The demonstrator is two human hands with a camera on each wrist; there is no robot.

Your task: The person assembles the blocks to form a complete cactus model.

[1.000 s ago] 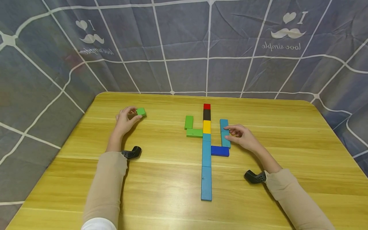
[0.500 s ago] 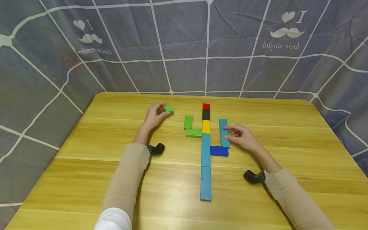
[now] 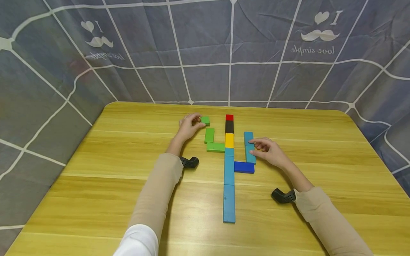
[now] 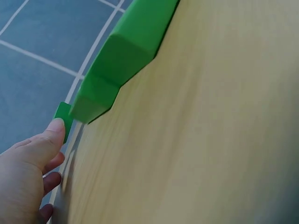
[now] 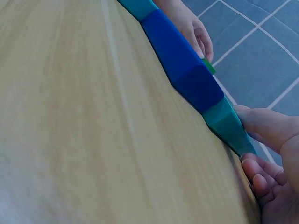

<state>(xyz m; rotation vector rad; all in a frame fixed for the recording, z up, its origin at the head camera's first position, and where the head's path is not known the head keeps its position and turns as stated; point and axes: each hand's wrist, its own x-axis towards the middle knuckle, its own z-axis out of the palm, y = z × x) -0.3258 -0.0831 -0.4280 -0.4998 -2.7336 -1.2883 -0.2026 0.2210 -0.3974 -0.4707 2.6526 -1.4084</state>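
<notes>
Pinched by the thumb and fingers of my left hand [image 3: 191,126] is a small green block [image 3: 205,121], just beyond a green block [image 3: 209,136] on the table. Another green block [image 3: 216,147] joins that one to the central column. In the left wrist view, the thumb of my left hand [image 4: 32,156] presses on the held block [image 4: 64,122]. My right hand [image 3: 269,151] rests beside two light-blue blocks laid end to end, its fingertips touching the upper block [image 3: 248,138] and its thumb the lower block [image 3: 251,156].
The central column runs from a red block [image 3: 229,117] through black [image 3: 229,126] and yellow blocks [image 3: 229,140] to long light-blue blocks [image 3: 229,203]. A dark-blue block [image 3: 244,167] links it to the right pair. A grey curtain [image 3: 205,53] hangs behind the wooden table [image 3: 105,199].
My left hand has moved right with the green block, from the table's left side to just behind the green blocks. The right hand has stayed in place.
</notes>
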